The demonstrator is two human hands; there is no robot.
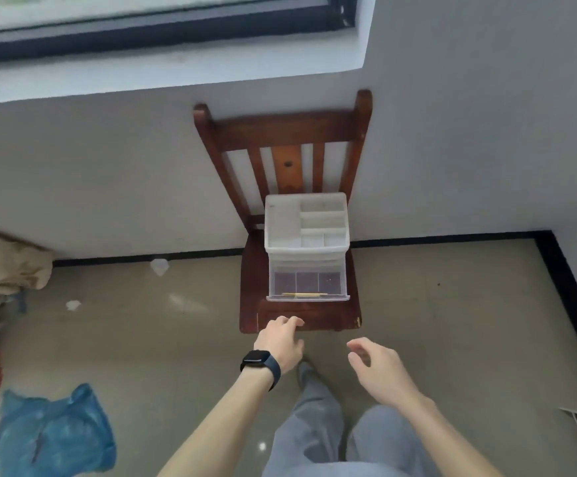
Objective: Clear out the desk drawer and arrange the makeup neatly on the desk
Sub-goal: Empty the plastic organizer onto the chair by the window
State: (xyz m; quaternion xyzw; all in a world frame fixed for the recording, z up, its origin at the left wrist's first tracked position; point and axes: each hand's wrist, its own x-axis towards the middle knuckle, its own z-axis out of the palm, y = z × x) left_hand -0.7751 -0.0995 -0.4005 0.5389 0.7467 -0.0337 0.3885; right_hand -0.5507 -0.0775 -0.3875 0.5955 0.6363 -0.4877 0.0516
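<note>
Plastic, clear and light-looking: sits as an organiser on the wooden chair, drawer pulled out, thin gold stick at its front. Left hand and right hand loose, grasping nothing. Probably slides or tips off the seat if tugged unbraced.

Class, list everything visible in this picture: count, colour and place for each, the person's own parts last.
chair: one, dark brown, against the wall
organiser: one, translucent white plastic, on the chair seat
drawer: one, clear, lowest in organiser, pulled open
stick: one, yellow, at the drawer's front
bag: one, blue, floor at left
scraps: two, white, floor left of chair
window: one, dark frame, top left
watch: one, black, left wrist
hands: two; left hand at seat's front edge, right hand in air, both empty
</note>
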